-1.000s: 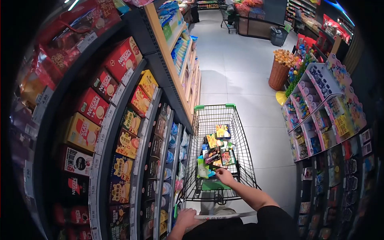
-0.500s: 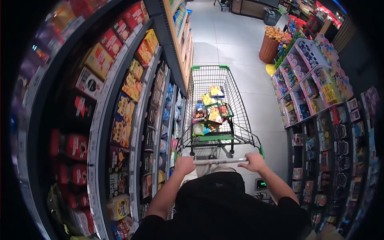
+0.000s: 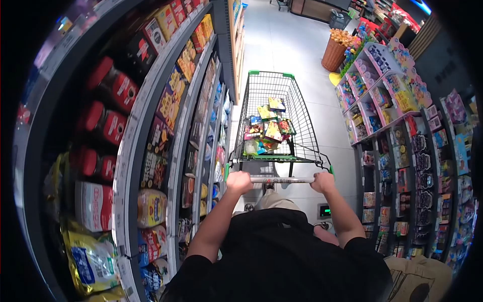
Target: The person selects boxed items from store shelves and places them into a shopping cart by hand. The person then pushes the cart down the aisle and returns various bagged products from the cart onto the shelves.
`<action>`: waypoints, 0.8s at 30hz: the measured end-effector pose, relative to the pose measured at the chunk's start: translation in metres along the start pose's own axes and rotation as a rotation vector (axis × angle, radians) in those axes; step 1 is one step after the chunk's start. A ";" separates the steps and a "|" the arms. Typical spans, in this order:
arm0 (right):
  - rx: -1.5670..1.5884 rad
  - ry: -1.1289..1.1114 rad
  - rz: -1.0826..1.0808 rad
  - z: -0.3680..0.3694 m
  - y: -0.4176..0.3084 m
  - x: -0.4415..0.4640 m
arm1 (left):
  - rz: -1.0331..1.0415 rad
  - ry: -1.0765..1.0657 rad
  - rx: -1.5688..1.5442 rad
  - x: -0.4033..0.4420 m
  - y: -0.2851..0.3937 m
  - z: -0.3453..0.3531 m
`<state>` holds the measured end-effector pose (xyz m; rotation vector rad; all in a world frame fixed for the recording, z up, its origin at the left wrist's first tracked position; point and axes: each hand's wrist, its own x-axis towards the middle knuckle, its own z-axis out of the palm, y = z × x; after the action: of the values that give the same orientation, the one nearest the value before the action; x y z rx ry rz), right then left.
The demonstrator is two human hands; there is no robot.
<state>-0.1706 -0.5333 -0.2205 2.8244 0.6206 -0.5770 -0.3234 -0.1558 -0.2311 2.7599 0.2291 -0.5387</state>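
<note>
Right hand (image 3: pixel 323 181) was down over the goods in the basket a second ago; now it grips the right end of the handlebar (image 3: pixel 282 179). Left hand (image 3: pixel 239 182) closed round the left end, as before. So, by my reading, both hands are on pushing and steering. The shelving has slid back past me: red-lidded jars (image 3: pixel 114 126) now stand to the left of my left hand.

Cart (image 3: pixel 254 72) straight ahead of both hands. Boxes and packets (image 3: pixel 273 131) heaped in its near half, beyond the bar, neither hand touching them.

Surface: pale tiled floor (image 3: pixel 274 45), open ahead of the cart. Tiered shelf (image 3: pixel 132 133) along my left. Beyond my right hand, a stepped display rack (image 3: pixel 401 54); farther up that side, a wicker basket (image 3: pixel 333 55) and a dark bin (image 3: pixel 339 19).
</note>
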 end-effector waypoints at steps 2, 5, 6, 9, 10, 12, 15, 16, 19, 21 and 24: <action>0.016 0.008 0.006 0.010 -0.005 -0.023 | -0.003 -0.009 -0.004 -0.019 0.001 0.010; 0.039 0.045 0.015 0.013 -0.014 -0.060 | -0.033 -0.047 0.006 -0.048 0.007 0.012; 0.043 0.063 0.015 0.017 -0.017 -0.073 | -0.029 -0.043 0.017 -0.059 0.008 0.016; 0.041 0.149 -0.015 0.051 -0.016 -0.101 | -0.032 -0.039 0.046 -0.085 0.010 0.031; 0.043 0.156 -0.036 0.058 -0.019 -0.112 | -0.036 -0.046 0.059 -0.098 0.012 0.034; 0.025 0.127 0.024 0.066 -0.023 -0.133 | -0.068 -0.078 0.056 -0.120 0.018 0.039; 0.014 0.103 0.003 0.078 -0.023 -0.163 | -0.098 -0.058 0.052 -0.153 0.024 0.054; 0.019 0.067 0.024 0.082 -0.022 -0.173 | -0.081 -0.062 0.066 -0.165 0.029 0.057; 0.023 0.120 -0.028 0.093 -0.021 -0.206 | -0.083 -0.061 0.093 -0.195 0.040 0.073; 0.053 0.150 -0.059 0.107 -0.015 -0.231 | -0.111 -0.062 0.091 -0.217 0.050 0.089; 0.072 0.282 -0.091 0.136 -0.005 -0.264 | -0.161 -0.080 0.132 -0.253 0.073 0.105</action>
<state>-0.4389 -0.6603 -0.2356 2.9840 0.7956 -0.2189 -0.5755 -0.2836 -0.2045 2.8553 0.4132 -0.7287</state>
